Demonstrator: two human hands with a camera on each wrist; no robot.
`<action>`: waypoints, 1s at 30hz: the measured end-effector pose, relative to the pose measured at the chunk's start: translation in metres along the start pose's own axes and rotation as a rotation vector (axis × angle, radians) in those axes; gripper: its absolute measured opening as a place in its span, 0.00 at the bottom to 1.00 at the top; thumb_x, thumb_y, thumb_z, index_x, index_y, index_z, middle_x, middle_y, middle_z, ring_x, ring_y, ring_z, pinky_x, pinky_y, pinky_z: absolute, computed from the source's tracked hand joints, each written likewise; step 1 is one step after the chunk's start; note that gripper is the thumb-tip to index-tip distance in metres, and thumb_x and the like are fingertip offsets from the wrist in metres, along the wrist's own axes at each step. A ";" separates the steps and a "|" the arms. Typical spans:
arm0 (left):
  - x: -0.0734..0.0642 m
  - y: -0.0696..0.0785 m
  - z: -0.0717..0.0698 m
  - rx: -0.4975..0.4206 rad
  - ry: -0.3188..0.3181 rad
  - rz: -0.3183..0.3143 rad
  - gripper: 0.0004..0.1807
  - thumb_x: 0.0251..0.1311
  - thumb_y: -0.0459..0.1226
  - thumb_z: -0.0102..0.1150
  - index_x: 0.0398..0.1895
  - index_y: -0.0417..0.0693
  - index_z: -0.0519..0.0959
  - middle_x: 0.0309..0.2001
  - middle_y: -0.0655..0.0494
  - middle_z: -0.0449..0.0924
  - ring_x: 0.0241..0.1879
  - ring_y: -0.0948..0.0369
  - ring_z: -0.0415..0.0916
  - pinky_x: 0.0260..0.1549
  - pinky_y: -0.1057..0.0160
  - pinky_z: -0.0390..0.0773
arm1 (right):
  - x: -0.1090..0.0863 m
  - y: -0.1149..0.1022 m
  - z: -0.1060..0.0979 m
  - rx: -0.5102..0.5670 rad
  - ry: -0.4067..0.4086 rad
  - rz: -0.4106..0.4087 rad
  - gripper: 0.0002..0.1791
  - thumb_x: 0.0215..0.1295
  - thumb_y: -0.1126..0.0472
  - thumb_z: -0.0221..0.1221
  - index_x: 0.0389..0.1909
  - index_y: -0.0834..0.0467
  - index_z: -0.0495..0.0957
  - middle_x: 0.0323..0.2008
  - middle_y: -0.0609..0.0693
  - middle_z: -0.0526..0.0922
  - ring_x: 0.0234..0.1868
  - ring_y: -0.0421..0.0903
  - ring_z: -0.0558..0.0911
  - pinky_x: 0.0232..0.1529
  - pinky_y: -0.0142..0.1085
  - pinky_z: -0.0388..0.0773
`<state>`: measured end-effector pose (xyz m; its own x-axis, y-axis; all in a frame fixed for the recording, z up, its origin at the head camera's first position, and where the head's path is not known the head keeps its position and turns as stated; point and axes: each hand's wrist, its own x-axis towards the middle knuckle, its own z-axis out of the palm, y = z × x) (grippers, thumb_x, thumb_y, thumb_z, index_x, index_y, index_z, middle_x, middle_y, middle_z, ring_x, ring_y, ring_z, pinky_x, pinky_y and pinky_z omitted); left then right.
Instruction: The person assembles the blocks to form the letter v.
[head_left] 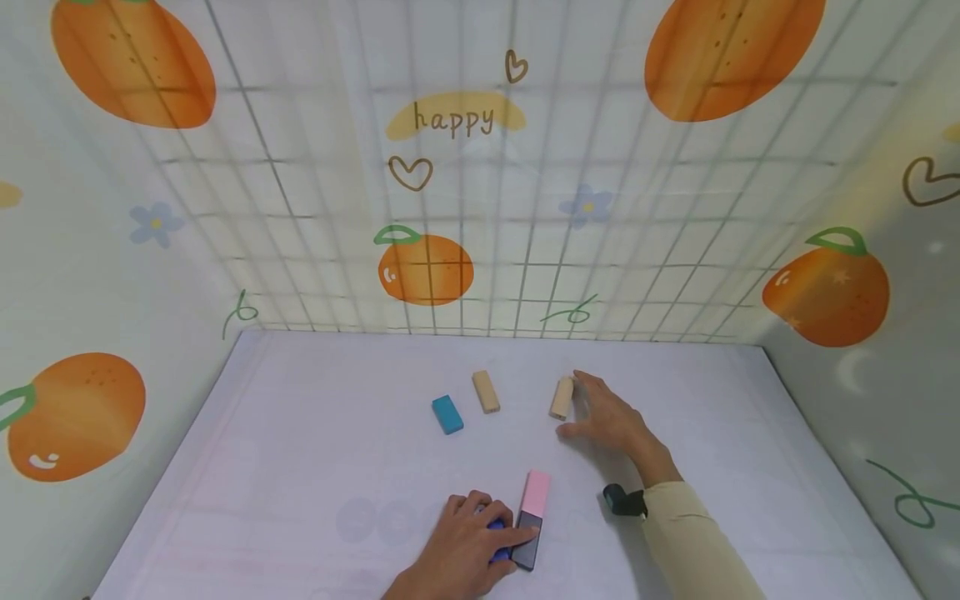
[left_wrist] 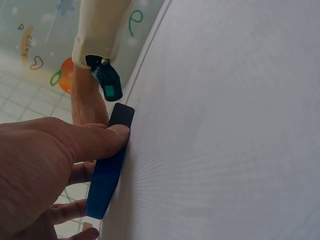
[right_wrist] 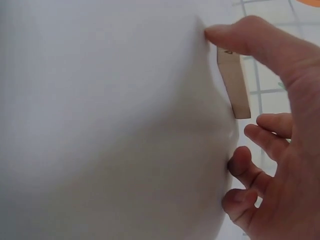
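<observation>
My left hand [head_left: 468, 542] rests low on the white table and grips a dark blue block [left_wrist: 102, 187] between thumb and fingers. Its index finger reaches across a grey block [head_left: 527, 550] beside the blue one. A pink block [head_left: 536, 492] lies end to end with the grey block, pointing away from me. Farther back, my right hand [head_left: 611, 421] spreads around a small wooden block [head_left: 562, 398]. Thumb and fingertips stand near that block's two ends, and in the right wrist view the thumb overlaps its upper end [right_wrist: 234, 87] without closing on it.
A second wooden block [head_left: 486, 392] and a teal block [head_left: 447, 415] lie left of the right hand, near the middle of the table [head_left: 300, 433]. Printed cloth walls [head_left: 480, 208] with oranges and grid lines enclose the back and sides. A dark wrist device [head_left: 624, 500] sits at the right sleeve.
</observation>
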<state>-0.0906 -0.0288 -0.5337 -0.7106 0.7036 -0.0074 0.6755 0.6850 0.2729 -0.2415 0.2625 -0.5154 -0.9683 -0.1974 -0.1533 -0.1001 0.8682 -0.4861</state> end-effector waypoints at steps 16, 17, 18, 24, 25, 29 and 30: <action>-0.001 -0.001 0.000 -0.023 0.003 0.005 0.29 0.66 0.54 0.63 0.69 0.83 0.70 0.53 0.71 0.74 0.55 0.60 0.67 0.49 0.53 0.70 | 0.007 0.000 -0.004 0.000 -0.032 -0.009 0.59 0.56 0.44 0.73 0.78 0.65 0.50 0.76 0.68 0.54 0.74 0.68 0.56 0.66 0.66 0.57; -0.001 -0.001 0.000 -0.024 0.002 0.006 0.29 0.66 0.54 0.63 0.69 0.83 0.70 0.53 0.71 0.74 0.56 0.60 0.67 0.49 0.53 0.70 | 0.007 0.001 -0.004 -0.005 -0.033 -0.013 0.59 0.56 0.44 0.72 0.78 0.65 0.50 0.75 0.69 0.55 0.74 0.69 0.56 0.66 0.66 0.57; -0.001 -0.001 0.000 -0.023 -0.001 0.006 0.29 0.66 0.55 0.63 0.69 0.83 0.69 0.53 0.71 0.74 0.56 0.60 0.67 0.49 0.52 0.70 | 0.008 0.001 -0.003 -0.008 -0.033 -0.016 0.58 0.56 0.44 0.72 0.78 0.66 0.51 0.75 0.69 0.55 0.74 0.69 0.56 0.66 0.66 0.58; -0.001 -0.002 0.003 -0.014 -0.007 0.002 0.29 0.66 0.55 0.62 0.70 0.85 0.68 0.54 0.72 0.74 0.57 0.60 0.67 0.50 0.51 0.70 | 0.010 0.001 -0.003 -0.018 -0.028 -0.023 0.56 0.57 0.45 0.71 0.77 0.66 0.53 0.74 0.69 0.57 0.73 0.69 0.58 0.64 0.67 0.60; -0.001 -0.002 0.003 -0.015 -0.006 0.001 0.29 0.66 0.55 0.63 0.70 0.85 0.68 0.54 0.72 0.74 0.57 0.60 0.67 0.50 0.52 0.70 | 0.010 0.000 -0.003 -0.018 -0.026 -0.024 0.55 0.57 0.46 0.71 0.77 0.65 0.53 0.74 0.69 0.58 0.73 0.69 0.58 0.64 0.67 0.60; 0.000 -0.002 0.003 -0.017 -0.003 0.003 0.29 0.66 0.55 0.63 0.70 0.85 0.69 0.53 0.71 0.74 0.56 0.60 0.67 0.50 0.52 0.70 | 0.010 -0.001 -0.003 -0.022 -0.018 -0.038 0.52 0.59 0.47 0.71 0.76 0.66 0.56 0.73 0.70 0.60 0.73 0.69 0.59 0.64 0.67 0.61; 0.000 -0.002 0.003 -0.016 -0.003 0.004 0.29 0.66 0.55 0.63 0.70 0.84 0.69 0.53 0.71 0.74 0.56 0.60 0.67 0.49 0.52 0.70 | 0.009 -0.001 -0.003 -0.017 -0.017 -0.041 0.51 0.59 0.48 0.71 0.76 0.66 0.56 0.73 0.70 0.60 0.72 0.69 0.60 0.64 0.66 0.61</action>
<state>-0.0913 -0.0300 -0.5370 -0.7074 0.7068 -0.0094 0.6749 0.6794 0.2880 -0.2511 0.2608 -0.5140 -0.9594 -0.2400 -0.1481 -0.1432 0.8670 -0.4772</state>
